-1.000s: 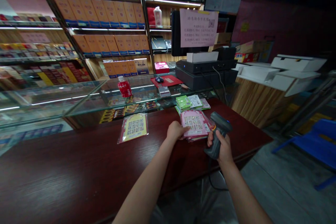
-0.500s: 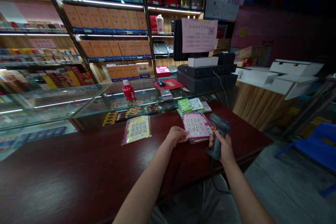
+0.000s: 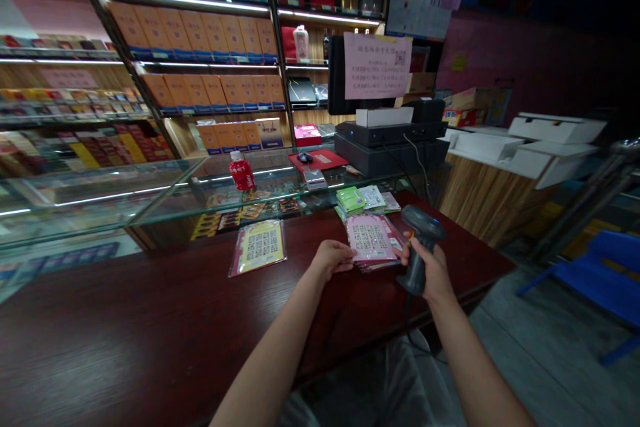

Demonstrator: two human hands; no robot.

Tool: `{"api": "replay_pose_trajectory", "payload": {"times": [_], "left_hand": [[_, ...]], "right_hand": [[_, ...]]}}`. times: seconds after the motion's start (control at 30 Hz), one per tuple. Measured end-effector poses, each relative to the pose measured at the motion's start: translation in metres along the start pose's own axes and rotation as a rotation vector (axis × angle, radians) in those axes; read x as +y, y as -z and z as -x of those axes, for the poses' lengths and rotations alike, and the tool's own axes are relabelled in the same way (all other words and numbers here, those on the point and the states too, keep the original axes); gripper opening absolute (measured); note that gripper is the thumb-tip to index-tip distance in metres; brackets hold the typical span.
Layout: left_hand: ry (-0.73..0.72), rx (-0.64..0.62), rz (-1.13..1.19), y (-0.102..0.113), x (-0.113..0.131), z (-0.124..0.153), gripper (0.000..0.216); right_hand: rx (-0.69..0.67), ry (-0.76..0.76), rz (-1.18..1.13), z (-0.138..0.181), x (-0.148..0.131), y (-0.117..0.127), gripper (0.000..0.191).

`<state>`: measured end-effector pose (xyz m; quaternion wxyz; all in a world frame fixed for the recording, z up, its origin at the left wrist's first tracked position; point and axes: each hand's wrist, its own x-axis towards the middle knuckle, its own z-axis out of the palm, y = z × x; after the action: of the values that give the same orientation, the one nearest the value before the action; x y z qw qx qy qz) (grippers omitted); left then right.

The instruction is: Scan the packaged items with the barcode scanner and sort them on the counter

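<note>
Partly hidden at its right side, a pink printed packet point(image 3: 371, 238) lies flat on top of a small stack on the dark red wooden table point(image 3: 150, 327); the packets beneath it show only as thin edges, so their number cannot be told. Its rows of small figures are too blurred to make out. The left hand point(image 3: 334, 259) is at the packet's lower left corner, thumb and fingers close together with their tips at the edge; whether they pinch it or merely rest there, I cannot tell. The right hand point(image 3: 435, 270) is wrapped around the handle of a dark grey barcode scanner point(image 3: 425, 222), its fingertips just beside the packet's right edge, where any contact is unclear. The scanner's cable point(image 3: 409, 317) drops below the table edge and is lost in shadow. Just behind the stack lie green packets point(image 3: 351, 198) and a white packet point(image 3: 373, 197); to the left, well apart, lies a yellow packet point(image 3: 261, 245). Beyond, a pink paper sign point(image 3: 378, 67) covers much of a monitor point(image 3: 337, 90).
</note>
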<state>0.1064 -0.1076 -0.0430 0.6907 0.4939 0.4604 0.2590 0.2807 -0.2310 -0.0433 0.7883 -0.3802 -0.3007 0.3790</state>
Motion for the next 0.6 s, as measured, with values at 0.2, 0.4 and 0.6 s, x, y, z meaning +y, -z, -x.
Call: {"api": "replay_pose_trajectory", "payload": {"times": [0.2, 0.4, 0.6], "left_hand": [[-0.018, 0.026, 0.036, 0.003, 0.003, 0.006, 0.027], [0.041, -0.094, 0.081, 0.009, 0.007, 0.012, 0.022], [-0.059, -0.147, 0.113, 0.026, -0.001, 0.022, 0.027]], "right_hand": [[-0.02, -0.019, -0.006, 0.003, -0.001, -0.008, 0.026], [-0.024, -0.013, 0.005, 0.008, 0.0, -0.013, 0.025], [-0.055, -0.037, -0.005, 0.014, -0.002, -0.016, 0.023]]}}
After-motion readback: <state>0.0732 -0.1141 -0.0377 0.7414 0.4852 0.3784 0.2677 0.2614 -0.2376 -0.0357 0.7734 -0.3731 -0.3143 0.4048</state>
